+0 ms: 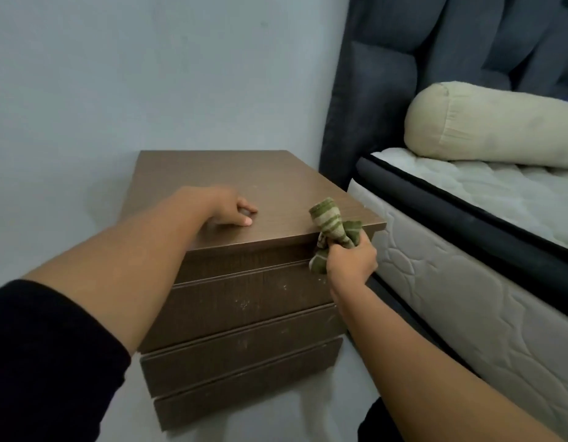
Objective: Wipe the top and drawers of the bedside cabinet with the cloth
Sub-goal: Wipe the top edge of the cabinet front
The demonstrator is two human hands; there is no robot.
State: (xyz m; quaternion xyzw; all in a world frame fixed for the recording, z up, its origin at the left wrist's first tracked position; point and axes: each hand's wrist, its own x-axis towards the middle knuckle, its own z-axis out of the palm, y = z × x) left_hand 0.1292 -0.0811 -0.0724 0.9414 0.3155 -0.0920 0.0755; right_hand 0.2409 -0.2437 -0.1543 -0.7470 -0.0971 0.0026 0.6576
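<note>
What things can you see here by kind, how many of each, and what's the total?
Brown wooden bedside cabinet: 1
Drawer fronts: 4, the top one the narrowest
Green striped cloth: 1, bunched in the right hand
Hands: 2, the left hand resting on the cabinet top
White quilted mattress: 1
Cream bolster pillow: 1
Dark padded headboard: 1
Total: 11

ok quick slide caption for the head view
Right hand wipes the cabinet's front edge with a green cloth; left hand braces on top.
</note>
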